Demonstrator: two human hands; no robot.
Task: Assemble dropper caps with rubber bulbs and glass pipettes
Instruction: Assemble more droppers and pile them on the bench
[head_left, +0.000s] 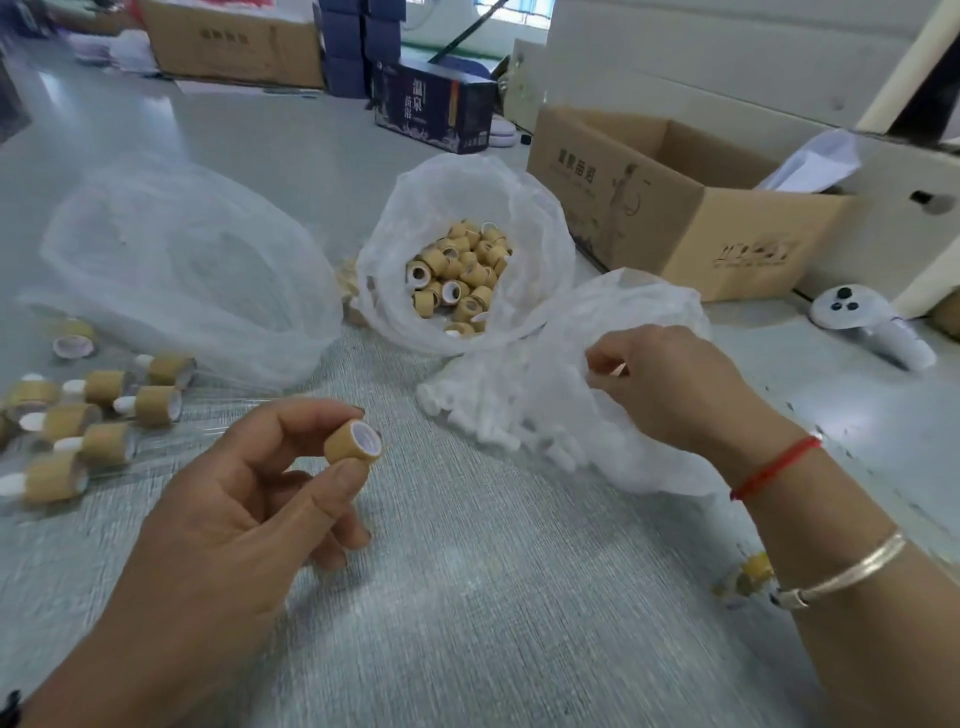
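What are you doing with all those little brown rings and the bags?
A person is putting dropper tops together. The left hand pinches one bamboo-look cap between thumb and fingertip, with no bulb in it yet. The right hand pinches the edge of the plastic bag lying over the white rubber bulbs. Behind them, another open bag holds loose caps. At the left lie finished droppers, caps with white bulbs fitted.
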